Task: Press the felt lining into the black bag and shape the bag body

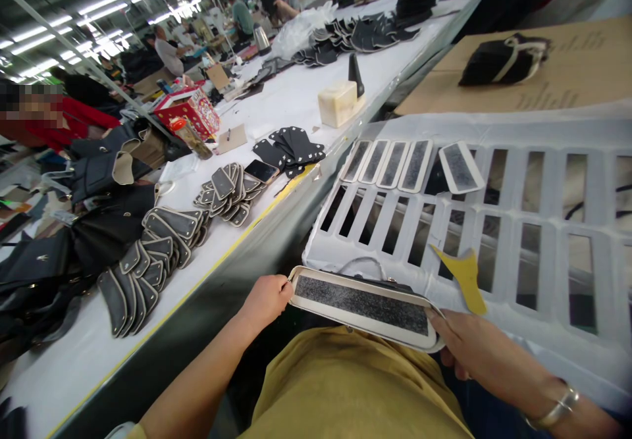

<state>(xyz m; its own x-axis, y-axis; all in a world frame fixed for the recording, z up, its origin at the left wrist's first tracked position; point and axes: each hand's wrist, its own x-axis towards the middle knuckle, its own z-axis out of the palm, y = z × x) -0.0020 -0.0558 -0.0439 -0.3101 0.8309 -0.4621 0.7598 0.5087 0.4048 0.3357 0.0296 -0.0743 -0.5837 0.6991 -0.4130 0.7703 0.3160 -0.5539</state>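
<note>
Held across my lap is a dark handbag, its long narrow base turned up toward me. The base has a pale rim around a speckled dark grey strip. My left hand pinches the bag's left end. At the other end my right hand grips the corner, its thumb near the rim and its other fingers partly hidden underneath. Just beyond, on a white slotted plastic rack, several pale-bordered grey panels lie in a row, one of them askew. A yellow forked piece rests closer to my right hand.
To the left runs a long white worktable with several stacked grey tabs, dark bags, a phone and a cream block. Behind the rack, a black bundle lies on cardboard. Other people work farther back.
</note>
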